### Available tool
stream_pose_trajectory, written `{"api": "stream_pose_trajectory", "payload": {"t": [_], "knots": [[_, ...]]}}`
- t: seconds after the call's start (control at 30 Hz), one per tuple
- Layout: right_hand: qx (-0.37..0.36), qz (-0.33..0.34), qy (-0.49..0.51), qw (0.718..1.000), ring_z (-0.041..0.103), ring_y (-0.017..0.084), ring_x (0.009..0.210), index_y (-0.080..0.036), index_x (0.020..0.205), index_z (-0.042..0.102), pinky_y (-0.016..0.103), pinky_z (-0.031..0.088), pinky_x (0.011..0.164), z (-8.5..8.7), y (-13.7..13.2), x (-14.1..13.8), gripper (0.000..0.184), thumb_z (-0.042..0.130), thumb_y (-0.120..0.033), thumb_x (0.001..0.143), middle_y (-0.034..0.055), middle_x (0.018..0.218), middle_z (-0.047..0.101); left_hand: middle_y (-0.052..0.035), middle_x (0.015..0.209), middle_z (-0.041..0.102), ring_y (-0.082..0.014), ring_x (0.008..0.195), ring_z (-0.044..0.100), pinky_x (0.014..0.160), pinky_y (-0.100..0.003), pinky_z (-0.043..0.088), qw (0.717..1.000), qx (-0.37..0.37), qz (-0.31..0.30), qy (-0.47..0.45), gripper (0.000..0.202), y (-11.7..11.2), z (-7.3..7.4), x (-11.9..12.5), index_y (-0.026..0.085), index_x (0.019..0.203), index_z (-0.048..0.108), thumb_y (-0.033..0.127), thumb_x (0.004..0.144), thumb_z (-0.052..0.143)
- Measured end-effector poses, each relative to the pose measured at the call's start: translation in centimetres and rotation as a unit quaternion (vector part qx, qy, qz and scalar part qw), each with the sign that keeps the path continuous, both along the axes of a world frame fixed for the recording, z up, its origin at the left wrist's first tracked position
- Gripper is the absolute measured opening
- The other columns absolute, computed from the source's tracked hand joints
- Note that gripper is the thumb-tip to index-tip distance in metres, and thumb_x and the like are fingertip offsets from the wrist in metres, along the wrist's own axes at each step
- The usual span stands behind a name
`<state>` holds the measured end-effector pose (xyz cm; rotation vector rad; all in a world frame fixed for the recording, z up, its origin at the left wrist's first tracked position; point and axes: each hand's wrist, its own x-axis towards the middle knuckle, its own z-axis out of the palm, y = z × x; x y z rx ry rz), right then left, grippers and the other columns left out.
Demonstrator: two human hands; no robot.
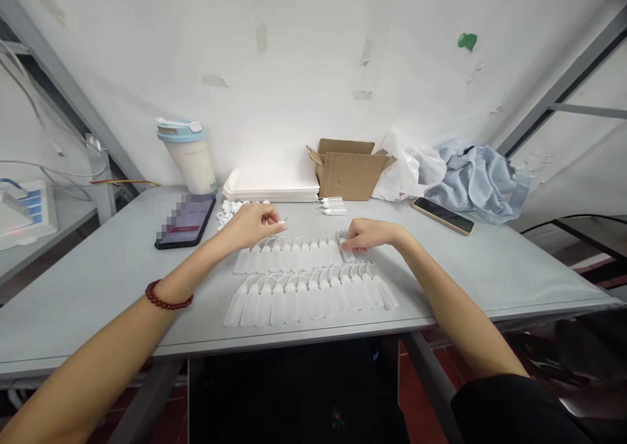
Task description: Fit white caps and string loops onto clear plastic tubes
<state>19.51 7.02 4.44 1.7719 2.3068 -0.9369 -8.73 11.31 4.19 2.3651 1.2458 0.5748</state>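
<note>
The grip of the right hand (368, 233) is looking narrow, with finger and thumb holding the end piece (348, 256) at the right end of the back row (295, 259). This piece is lying right under the fingertips, so the right hand is being the nearer one. Its long side is running away from the person, with the low end leaning a little to the right. The fingers are hiding part of it.

The grip of the left hand (255, 222) is pinching a small white bit (281, 222), just past the left half of the back row. So the left hand is sitting well to the left of the end piece.

The end piece is looking flat, long and cloudy white, like the others beside it. Those others are showing thin white tails curling from their tops. Closer to the person, the front row (304, 301) is lying side by side too, its ends fanning out a bit.

Farther out, loose white bits (226, 215) are lying by the left wrist, next to a dark phone (198, 219). Three more pieces (336, 207) are resting in front of a brown box (350, 175) on the gray table (98, 287).
</note>
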Motion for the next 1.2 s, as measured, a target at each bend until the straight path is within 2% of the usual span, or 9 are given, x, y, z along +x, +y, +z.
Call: {"api": "stream_pose_trajectory", "payload": {"t": [0.17, 0.3, 0.47, 0.53, 0.63, 0.73, 0.9, 1.03, 1.2], "knots": [[0.016, -0.015, 0.004, 1.000, 0.039, 0.009, 0.045, -0.017, 0.046, 0.054, 0.027, 0.031, 0.049, -0.3, 0.3, 0.1, 0.035, 0.057, -0.037, 0.075, -0.0010, 0.046, 0.049, -0.0031, 0.069, 0.064, -0.0157, 0.064, 0.057, 0.054, -0.025, 0.040, 0.996, -0.073, -0.007, -0.055, 0.031, -0.5, 0.1, 0.3, 0.017, 0.072, 0.066, 0.048, 0.074, 0.064], [0.096, -0.053, 0.100, 0.989, 0.035, 0.008, 0.045, -0.018, 0.045, 0.043, 0.025, 0.027, 0.047, -0.4, 0.2, -0.1, 0.034, 0.054, -0.030, 0.074, -0.0036, 0.045, 0.042, -0.0022, 0.067, 0.063, -0.0131, 0.057, 0.053, 0.048, -0.024, 0.037, 0.986, -0.131, 0.007, -0.101, 0.028, -1.0, 0.3, 0.7, 0.016, 0.074, 0.067, 0.045, 0.072, 0.068], [0.174, -0.076, 0.256, 0.948, 0.049, 0.009, 0.049, -0.016, 0.054, 0.053, 0.022, 0.035, 0.049, -0.2, -0.7, -1.4, 0.032, 0.056, -0.036, 0.079, -0.0015, 0.053, 0.054, 0.0016, 0.055, 0.056, -0.0092, 0.047, 0.045, 0.047, -0.023, 0.037, 0.972, -0.172, 0.017, -0.159, 0.026, -1.6, 0.5, 1.3, 0.016, 0.073, 0.066, 0.042, 0.075, 0.066], [0.190, -0.074, 0.302, 0.931, 0.052, 0.009, 0.048, -0.016, 0.055, 0.055, 0.021, 0.035, 0.047, -0.1, -1.1, -2.0, 0.033, 0.058, -0.038, 0.079, -0.0017, 0.053, 0.053, 0.0006, 0.060, 0.058, -0.0091, 0.049, 0.047, 0.049, -0.023, 0.040, 0.963, -0.190, -0.005, -0.189, 0.026, -1.8, 0.4, 1.5, 0.016, 0.074, 0.066, 0.042, 0.076, 0.065], [0.171, -0.071, 0.367, 0.912, 0.060, 0.011, 0.052, -0.014, 0.061, 0.060, 0.021, 0.038, 0.046, -0.2, -1.6, -2.9, 0.031, 0.061, -0.040, 0.079, 0.0004, 0.059, 0.057, -0.0024, 0.071, 0.064, -0.0101, 0.055, 0.053, 0.053, -0.024, 0.045, 0.952, -0.210, -0.032, -0.222, 0.026, -2.0, 0.2, 1.8, 0.015, 0.080, 0.067, 0.041, 0.078, 0.065], [0.143, -0.058, 0.403, 0.902, 0.062, 0.013, 0.055, -0.014, 0.069, 0.064, 0.022, 0.043, 0.047, -0.5, -2.0, -3.6, 0.027, 0.063, -0.039, 0.078, 0.0019, 0.065, 0.060, -0.0034, 0.075, 0.066, -0.0108, 0.058, 0.056, 0.058, -0.026, 0.049, 0.948, -0.205, -0.055, -0.238, 0.026, -2.5, 0.2, 2.0, 0.015, 0.087, 0.068, 0.040, 0.080, 0.065], [0.152, -0.029, 0.393, 0.906, 0.048, 0.009, 0.054, -0.015, 0.077, 0.066, 0.021, 0.039, 0.048, -0.8, -2.3, -4.3, 0.016, 0.062, -0.030, 0.078, -0.0020, 0.061, 0.054, -0.0041, 0.077, 0.069, -0.0137, 0.066, 0.061, 0.061, -0.027, 0.051, 0.947, -0.177, -0.071, -0.259, 0.028, -3.7, 0.7, 2.5, 0.015, 0.094, 0.068, 0.039, 0.081, 0.064], [0.169, -0.005, 0.379, 0.910, 0.042, 0.009, 0.059, -0.016, 0.076, 0.067, 0.021, 0.034, 0.052, -1.0, -2.2, -4.4, 0.014, 0.061, -0.028, 0.079, -0.0019, 0.066, 0.052, -0.0059, 0.084, 0.069, -0.0162, 0.074, 0.063, 0.062, -0.026, 0.052, 0.947, -0.156, -0.074, -0.269, 0.027, -4.1, 1.0, 2.7, 0.015, 0.092, 0.066, 0.040, 0.081, 0.063], [0.167, 0.017, 0.363, 0.917, 0.045, 0.010, 0.065, -0.017, 0.080, 0.069, 0.023, 0.034, 0.057, -1.0, -2.0, -4.1, 0.018, 0.059, -0.031, 0.082, -0.0007, 0.072, 0.053, -0.0048, 0.085, 0.068, -0.0151, 0.073, 0.063, 0.062, -0.025, 0.051, 0.956, -0.129, -0.086, -0.249, 0.025, -3.9, 0.6, 2.7, 0.016, 0.087, 0.066, 0.040, 0.082, 0.062]]}}
